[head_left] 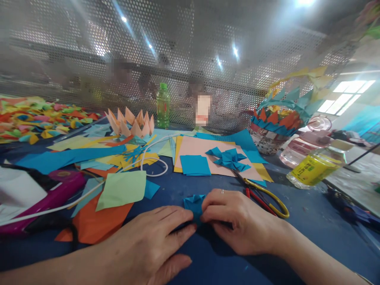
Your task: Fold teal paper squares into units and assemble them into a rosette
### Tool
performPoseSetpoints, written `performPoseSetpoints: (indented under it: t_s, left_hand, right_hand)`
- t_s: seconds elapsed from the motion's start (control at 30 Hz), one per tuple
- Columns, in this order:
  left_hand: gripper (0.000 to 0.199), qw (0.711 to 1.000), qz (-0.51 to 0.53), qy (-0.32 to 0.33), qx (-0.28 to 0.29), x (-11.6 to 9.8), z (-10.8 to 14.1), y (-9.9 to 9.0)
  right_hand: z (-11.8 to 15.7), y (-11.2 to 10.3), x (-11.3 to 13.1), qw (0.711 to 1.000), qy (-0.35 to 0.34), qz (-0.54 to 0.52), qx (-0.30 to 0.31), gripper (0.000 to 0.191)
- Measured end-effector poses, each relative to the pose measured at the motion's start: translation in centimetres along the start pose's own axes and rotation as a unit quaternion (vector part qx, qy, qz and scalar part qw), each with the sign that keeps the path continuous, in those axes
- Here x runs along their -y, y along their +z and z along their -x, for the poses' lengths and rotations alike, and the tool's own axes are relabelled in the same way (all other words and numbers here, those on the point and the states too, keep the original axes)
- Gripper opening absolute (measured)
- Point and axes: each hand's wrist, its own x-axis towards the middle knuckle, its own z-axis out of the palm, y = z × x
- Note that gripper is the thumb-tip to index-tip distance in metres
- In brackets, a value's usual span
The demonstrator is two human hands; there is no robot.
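A small folded piece of blue paper (194, 204) lies on the dark blue table between my hands. My right hand (234, 217), with a ring on one finger, is curled and pinches the paper's right side. From the left, my left hand (157, 237) rests its stretched fingertips at the paper's lower left edge, thumb apart. Just beyond are a stack of blue paper squares (195, 165) and several folded blue pieces (231, 159), both on pink paper (216, 147). Scissors (267, 198) with yellow and red handles lie beyond my right hand.
A magenta tool (56, 194), green paper (124, 190) and orange paper (101, 221) are at left. Behind stand a peach paper ring (130, 124) and a green bottle (163, 105). To the right are a paper basket (265, 136) and a yellow-labelled bottle (316, 168). A perforated metal panel (178, 47) rises behind.
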Motion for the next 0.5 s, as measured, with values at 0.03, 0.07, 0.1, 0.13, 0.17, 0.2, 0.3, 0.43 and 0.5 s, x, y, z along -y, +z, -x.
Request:
performPoseSetpoints:
  t_s: [0.03, 0.07, 0.1, 0.13, 0.17, 0.2, 0.3, 0.43, 0.5]
  left_hand:
    - [0.038, 1.0, -0.001, 0.0, -0.004, 0.0, 0.0, 0.0]
    - [0.038, 1.0, 0.0, -0.001, -0.009, 0.0, 0.0, 0.1]
    - [0.038, 1.0, 0.003, -0.003, -0.013, 0.0, 0.0, 0.1]
    - [0.038, 1.0, 0.007, -0.006, -0.015, 0.0, 0.0, 0.1]
    - [0.037, 1.0, 0.012, -0.009, -0.014, -0.1, 0.0, 0.1]
    - [0.037, 1.0, 0.018, -0.011, -0.014, -0.1, -0.1, 0.1]
    - [0.035, 1.0, 0.022, -0.01, -0.01, -0.1, -0.2, 0.1]
    - [0.037, 1.0, 0.013, -0.001, -0.01, 0.0, -0.2, 0.0]
    - [0.038, 1.0, 0.01, 0.0, -0.015, 0.0, -0.2, 0.1]
  right_hand:
    - [0.0, 0.0, 0.1, 1.0, -0.002, -0.005, -0.003, 0.032]
    - [0.0, 0.0, 0.2, 1.0, -0.001, -0.013, -0.011, 0.033]
    - [0.1, 0.1, 0.3, 0.999, 0.005, -0.023, -0.025, 0.032]
    - [0.1, 0.2, 0.5, 0.998, 0.017, -0.033, -0.043, 0.028]
    - [0.0, 0.4, 0.6, 0.996, 0.037, -0.04, -0.064, 0.023]
    - [0.0, 0.6, 0.7, 0.993, 0.065, -0.044, -0.085, 0.017]
    - [-0.2, 1.7, 0.9, 0.979, 0.162, -0.047, -0.117, 0.01]
    - [-0.4, 2.9, 0.9, 0.962, 0.247, -0.057, -0.103, 0.017]
    - [-0.5, 3.1, 0.8, 0.958, 0.264, -0.056, -0.1, 0.021]
